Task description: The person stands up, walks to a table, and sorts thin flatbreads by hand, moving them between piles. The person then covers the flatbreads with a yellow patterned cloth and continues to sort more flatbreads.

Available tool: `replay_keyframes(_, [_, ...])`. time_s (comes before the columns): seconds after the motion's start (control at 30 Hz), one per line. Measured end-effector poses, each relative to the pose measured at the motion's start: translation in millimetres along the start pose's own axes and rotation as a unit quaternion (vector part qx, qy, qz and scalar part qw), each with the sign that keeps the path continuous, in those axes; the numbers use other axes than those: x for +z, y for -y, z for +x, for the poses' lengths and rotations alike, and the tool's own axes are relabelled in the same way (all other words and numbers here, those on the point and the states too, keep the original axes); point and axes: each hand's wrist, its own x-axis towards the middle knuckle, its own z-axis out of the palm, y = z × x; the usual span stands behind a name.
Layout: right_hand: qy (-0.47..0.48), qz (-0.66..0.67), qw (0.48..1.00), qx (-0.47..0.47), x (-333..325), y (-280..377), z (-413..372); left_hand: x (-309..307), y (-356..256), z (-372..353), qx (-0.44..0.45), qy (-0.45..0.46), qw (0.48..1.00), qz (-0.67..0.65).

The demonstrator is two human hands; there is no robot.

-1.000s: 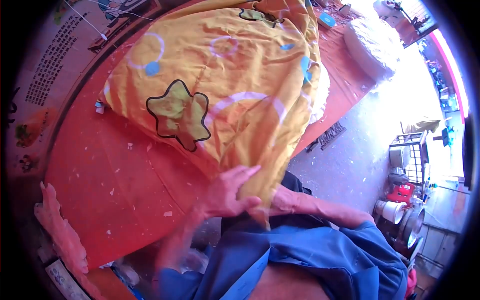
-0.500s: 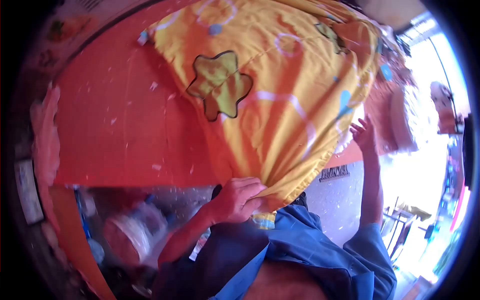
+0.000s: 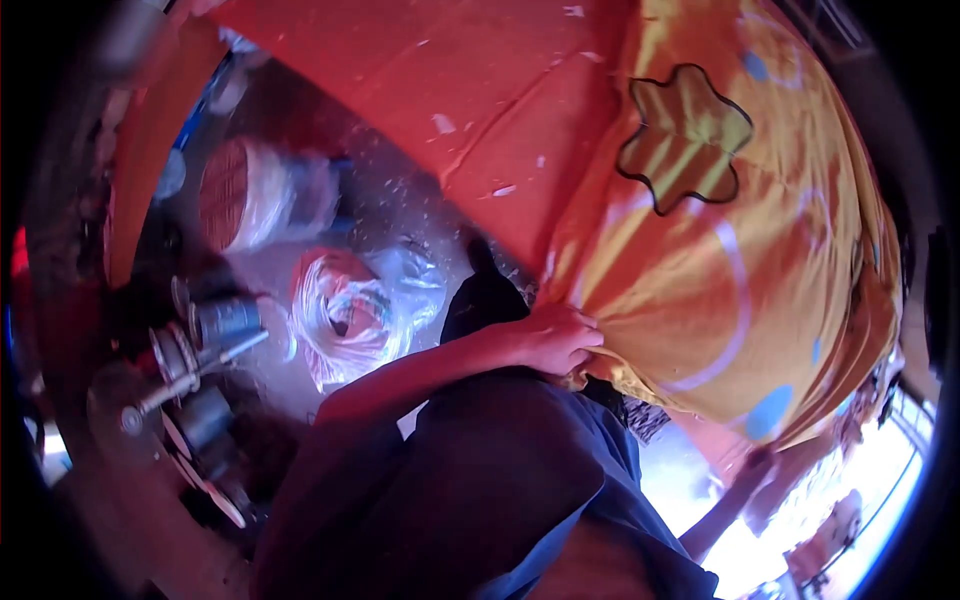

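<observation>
the cover (image 3: 740, 300), draped over the worktop (image 3: 420, 70) toward 3 o'clock, is clamped at its bunched edge by the left hand (image 3: 555, 340). the right hand (image 3: 757, 468), at 5 o'clock, is blurred; its grip cannot be told. the bunch could be slipped free by a one-sided tug.

Left hand (image 3: 555, 340) clenches the bunched yellow cover (image 3: 740, 270).

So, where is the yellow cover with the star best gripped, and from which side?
Grip the gathered near corner, where the left hand clamps it: the yellow cover narrows there into folds. Come from the near side; the rest spreads over the red table.
</observation>
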Motion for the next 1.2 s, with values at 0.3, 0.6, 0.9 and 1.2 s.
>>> replay_keyframes(0.3, [-0.065, -0.370, 0.910, -0.174, 80, -15, 38, 8, 47, -53, -0.024, -0.079, 0.994, -0.078])
replay_keyframes(0.6, [0.094, -0.514, 0.539, -0.660, 436, 87, -174, -66, 125, -218, -0.273, -0.117, 0.952, 0.076])
replay_keyframes(0.9, [0.039, -0.508, 0.549, -0.663, 498, 43, -213, -57, 167, -357, -0.445, -0.275, 0.848, 0.087])
replay_keyframes(1.2, [-0.027, -0.525, 0.576, -0.626, 540, 44, -228, -144, 214, -343, -0.441, -0.193, 0.876, -0.007])
